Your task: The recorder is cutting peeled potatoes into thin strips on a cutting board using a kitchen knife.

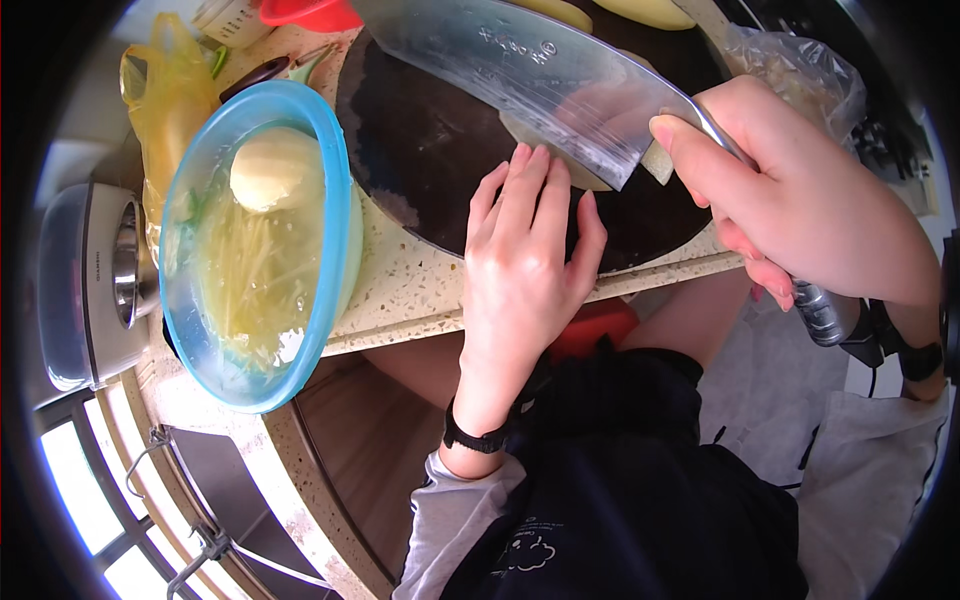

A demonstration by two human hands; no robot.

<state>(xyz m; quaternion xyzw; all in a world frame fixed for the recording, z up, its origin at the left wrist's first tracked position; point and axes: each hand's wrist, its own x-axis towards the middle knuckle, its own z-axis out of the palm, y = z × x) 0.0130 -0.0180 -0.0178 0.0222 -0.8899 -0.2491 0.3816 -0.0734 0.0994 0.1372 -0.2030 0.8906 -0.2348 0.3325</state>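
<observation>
My right hand [795,187] grips the metal handle of a broad kitchen cleaver [525,75], its blade slanting over a dark round cutting board [420,157]. The fingertips of my left hand [525,240] rest on a pale slice, apparently potato [585,174], beside the blade's lower edge. Another pale cut piece [658,165] lies by the blade's heel, near my right thumb. The blade hides part of the slices. On the left, a blue-rimmed plastic basin [339,225] contains water, thin pale shreds and a whole peeled potato [276,169].
A yellow plastic bag [169,112], a dark-handled tool [255,78] and a red container [311,11] are behind the basin. Peeled pieces [649,10] lie at the board's far side, near a clear plastic bag [802,71]. A kitchen appliance [105,277] stands left. The speckled counter edge [405,328] runs before me.
</observation>
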